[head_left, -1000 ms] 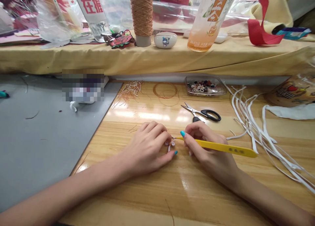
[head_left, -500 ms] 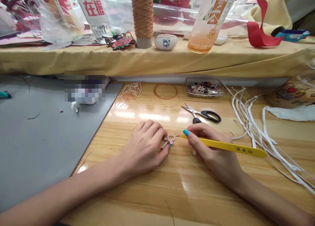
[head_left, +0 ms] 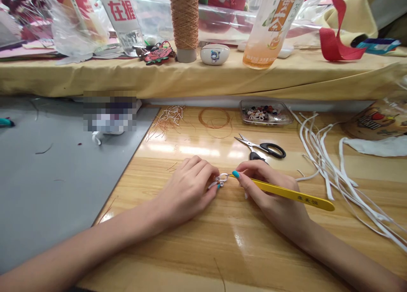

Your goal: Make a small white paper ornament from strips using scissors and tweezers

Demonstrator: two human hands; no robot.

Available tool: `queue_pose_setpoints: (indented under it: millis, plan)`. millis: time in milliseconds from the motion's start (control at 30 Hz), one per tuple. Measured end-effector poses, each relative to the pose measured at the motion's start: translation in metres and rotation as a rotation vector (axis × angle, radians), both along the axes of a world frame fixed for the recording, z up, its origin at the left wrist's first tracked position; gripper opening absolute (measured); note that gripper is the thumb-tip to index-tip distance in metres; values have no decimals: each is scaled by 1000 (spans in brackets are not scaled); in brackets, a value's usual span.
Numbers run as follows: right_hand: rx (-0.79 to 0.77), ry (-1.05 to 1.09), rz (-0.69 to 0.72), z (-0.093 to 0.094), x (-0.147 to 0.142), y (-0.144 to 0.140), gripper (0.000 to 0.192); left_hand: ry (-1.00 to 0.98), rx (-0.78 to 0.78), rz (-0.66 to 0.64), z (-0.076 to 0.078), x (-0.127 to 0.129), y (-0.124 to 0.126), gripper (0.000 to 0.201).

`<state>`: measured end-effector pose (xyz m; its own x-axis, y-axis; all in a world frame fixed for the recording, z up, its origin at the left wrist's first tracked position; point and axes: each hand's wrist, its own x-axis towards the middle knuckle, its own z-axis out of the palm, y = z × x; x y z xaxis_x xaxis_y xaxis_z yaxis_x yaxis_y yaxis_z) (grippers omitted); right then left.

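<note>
Between the thumb and fingers of my left hand [head_left: 193, 186] is a small looped ornament of white cord [head_left: 221, 179], with coiled ends and a bit of copper wire at its middle. My right hand [head_left: 267, 190] is closed around yellow tweezers [head_left: 286, 193], held like a pen. Their dark tip meets the right side of the ornament's round white loop; whether it pinches the cord I cannot tell. Both hands rest low over the wooden tabletop [head_left: 190, 249].
Black-handled scissors [head_left: 254, 146] lie open beyond my right hand. Behind are a coil of copper wire [head_left: 214, 118], cord and wire scraps [head_left: 170, 118] and a clear box of beads [head_left: 266, 112]. White cords [head_left: 327, 156] spread at right. A cloth-covered shelf [head_left: 159, 79] runs along the back.
My right hand and the tweezers have shifted a little left, bringing the tip onto the loop. The loop looks slightly tilted; my left hand stays nearly in place.
</note>
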<state>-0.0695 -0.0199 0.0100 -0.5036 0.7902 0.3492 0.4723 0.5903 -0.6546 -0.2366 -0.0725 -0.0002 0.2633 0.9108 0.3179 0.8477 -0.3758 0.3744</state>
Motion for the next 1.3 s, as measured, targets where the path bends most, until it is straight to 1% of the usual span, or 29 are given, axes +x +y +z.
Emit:
queue_pose_setpoints:
  millis: [233, 367, 567, 800, 933, 1300]
  plan:
    - [66, 25, -27, -1, 2, -1, 9, -145, -55, 22, -3, -3, 2, 16]
    - [72, 35, -41, -3, 4, -2, 9, -148, -61, 5, -2, -4, 4, 18]
    - [101, 42, -55, -4, 4, -5, 7, -152, -78, 18, 0, -6, 5, 21]
    - [125, 70, -30, -6, 3, -7, 6, -216, -157, 11, 3, -4, 4, 21]
    - [133, 47, -23, -6, 3, -8, 7, -241, -189, 16, 4, -4, 5, 20]
    - [257, -7, 67, -6, 0, -11, 8, -193, -153, -12, 1, -4, 4, 23]
